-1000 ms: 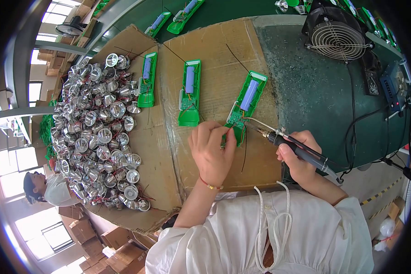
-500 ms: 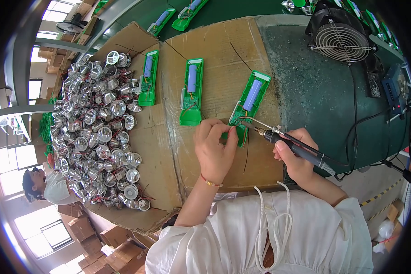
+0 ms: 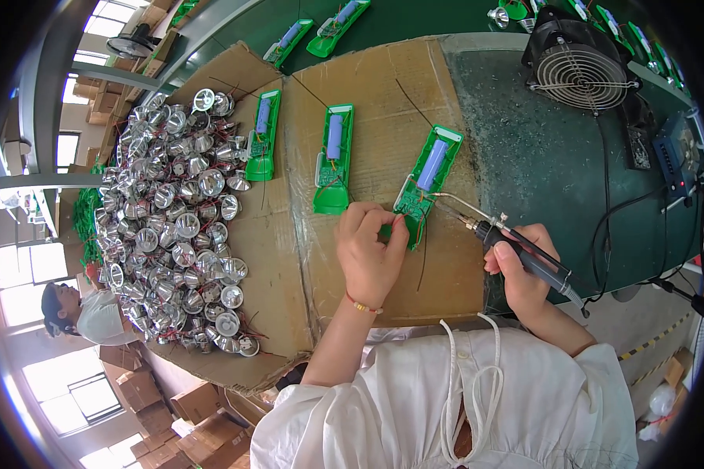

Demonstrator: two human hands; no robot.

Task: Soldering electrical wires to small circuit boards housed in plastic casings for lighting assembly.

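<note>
Left hand [image 3: 370,252] pinches the near end of the green plastic housing [image 3: 429,181], fingertips pressed together on its edge. Right hand [image 3: 518,270] is wrapped tight round a dark soldering iron [image 3: 516,246], its thin metal tip touching the housing's small circuit board. The housing lies flat on brown corrugated cardboard [image 3: 383,94] over the bench. Far left, a heap of shiny silver reflector cups [image 3: 172,227].

My left hand [image 3: 370,254] covers the near end of the green casing [image 3: 428,184], so I can't tell what my fingertips pinch there. Iron tip [image 3: 438,195] vs. board: contact too small to tell. My right hand [image 3: 520,273] hides the soldering iron's [image 3: 524,254] grip. Fan [image 3: 579,66] is cut off at the top edge. Reflector pile [image 3: 172,227]: pieces too small to count.
</note>
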